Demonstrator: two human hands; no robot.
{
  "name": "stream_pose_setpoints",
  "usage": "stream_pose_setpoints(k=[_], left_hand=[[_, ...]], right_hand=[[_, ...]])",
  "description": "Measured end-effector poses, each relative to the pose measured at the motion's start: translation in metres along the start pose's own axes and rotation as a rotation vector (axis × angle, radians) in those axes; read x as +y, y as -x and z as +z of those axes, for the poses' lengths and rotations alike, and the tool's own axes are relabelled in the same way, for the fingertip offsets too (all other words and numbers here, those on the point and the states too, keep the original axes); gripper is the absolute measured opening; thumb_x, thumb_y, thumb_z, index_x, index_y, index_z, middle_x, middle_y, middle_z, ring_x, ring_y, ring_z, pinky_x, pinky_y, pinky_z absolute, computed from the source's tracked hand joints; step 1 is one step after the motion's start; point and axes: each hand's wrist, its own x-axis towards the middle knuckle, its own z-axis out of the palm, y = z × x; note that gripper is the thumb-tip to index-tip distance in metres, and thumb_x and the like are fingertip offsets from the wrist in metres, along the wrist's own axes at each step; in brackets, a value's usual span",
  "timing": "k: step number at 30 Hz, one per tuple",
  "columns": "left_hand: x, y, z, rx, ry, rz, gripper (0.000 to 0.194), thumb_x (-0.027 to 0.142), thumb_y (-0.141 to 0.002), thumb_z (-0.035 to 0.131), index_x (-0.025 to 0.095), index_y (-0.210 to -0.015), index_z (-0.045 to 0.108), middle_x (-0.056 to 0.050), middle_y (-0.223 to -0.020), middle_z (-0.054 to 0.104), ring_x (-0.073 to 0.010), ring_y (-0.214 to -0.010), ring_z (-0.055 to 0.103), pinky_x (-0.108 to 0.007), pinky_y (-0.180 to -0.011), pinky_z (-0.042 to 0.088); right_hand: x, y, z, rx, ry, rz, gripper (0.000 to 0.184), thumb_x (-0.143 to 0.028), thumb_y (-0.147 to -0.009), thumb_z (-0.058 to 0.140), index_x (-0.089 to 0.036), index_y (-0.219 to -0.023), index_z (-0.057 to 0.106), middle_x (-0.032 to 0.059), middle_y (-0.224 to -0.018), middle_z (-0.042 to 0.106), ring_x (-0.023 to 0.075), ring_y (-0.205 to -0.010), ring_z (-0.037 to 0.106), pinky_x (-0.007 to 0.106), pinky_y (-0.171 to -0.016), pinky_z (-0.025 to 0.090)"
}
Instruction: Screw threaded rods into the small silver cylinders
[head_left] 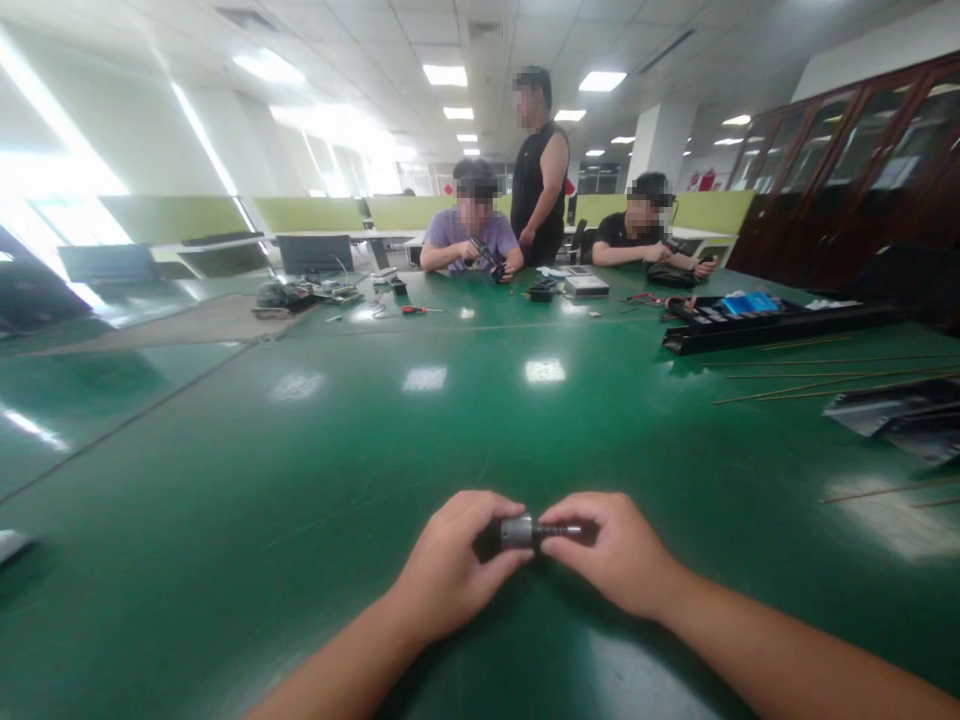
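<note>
Looking down from the head cam: left hand (450,562) has a grey metal cylinder (516,533) pinched between thumb and fingers, lying sideways at the near side of the green bench (375,440). Right hand (615,555) is pinching the thin shaft (573,530) poking out of it. Red-handled screwdriver (414,310) is way across, near a person in purple (442,235).

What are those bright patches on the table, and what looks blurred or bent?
In the head view, likely reflections of ceiling lights on the table; in the head view, the cabinet leans, probably lens distortion; in the head view, the metal part looks soft, fine detail unclear.
</note>
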Motion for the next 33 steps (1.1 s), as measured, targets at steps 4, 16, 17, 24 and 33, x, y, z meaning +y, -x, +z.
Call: stream_pose_setpoints(k=[4,16,17,24,33], left_hand=[[0.0018,-0.0006,-0.0010,0.006,0.003,0.000,0.026,0.028,-0.083,0.069,0.022,-0.107,0.062,-0.006,-0.103,0.069,-0.0211,-0.095,0.063,-0.036,-0.086,0.051],[-0.0010,0.0001,-0.0011,0.006,-0.008,0.007,0.026,0.028,-0.083,0.069,0.023,-0.107,0.061,-0.006,-0.103,0.068,-0.0206,-0.096,0.063,-0.036,-0.086,0.051],[-0.0010,0.0001,-0.0010,0.009,-0.010,0.014,0.026,0.028,-0.083,0.069,0.023,-0.107,0.061,-0.006,-0.103,0.068,-0.0204,-0.095,0.063,-0.035,-0.086,0.051],[0.0009,-0.0024,-0.0005,0.031,-0.024,0.038,0.025,0.028,-0.082,0.070,0.023,-0.106,0.062,-0.005,-0.100,0.069,-0.0196,-0.093,0.064,-0.034,-0.084,0.051],[0.0017,-0.0023,-0.0023,0.026,-0.019,0.031,0.025,0.029,-0.083,0.068,0.022,-0.106,0.062,-0.007,-0.101,0.069,-0.0209,-0.093,0.064,-0.036,-0.085,0.052]], right_hand=[[-0.0007,0.0004,-0.0006,0.013,0.009,0.010,0.012,-0.017,-0.075,0.072,-0.021,-0.085,0.077,0.0028,-0.082,0.076,0.0187,-0.077,0.069,0.027,-0.073,0.051],[-0.0023,0.0003,0.0003,0.016,-0.009,0.017,0.010,-0.020,-0.073,0.074,-0.019,-0.082,0.076,0.0021,-0.079,0.075,0.0175,-0.072,0.068,0.024,-0.065,0.050],[-0.0024,0.0003,0.0004,0.016,-0.009,0.020,0.009,-0.021,-0.073,0.074,-0.019,-0.082,0.076,0.0020,-0.078,0.075,0.0173,-0.072,0.068,0.024,-0.065,0.050],[-0.0006,-0.0004,-0.0005,0.014,0.004,0.024,0.008,-0.022,-0.075,0.073,-0.019,-0.082,0.077,0.0025,-0.077,0.075,0.0175,-0.072,0.067,0.024,-0.064,0.049],[-0.0015,0.0004,-0.0013,0.021,0.019,0.019,0.008,-0.023,-0.076,0.072,-0.020,-0.081,0.076,0.0024,-0.077,0.074,0.0174,-0.071,0.067,0.024,-0.064,0.048]])
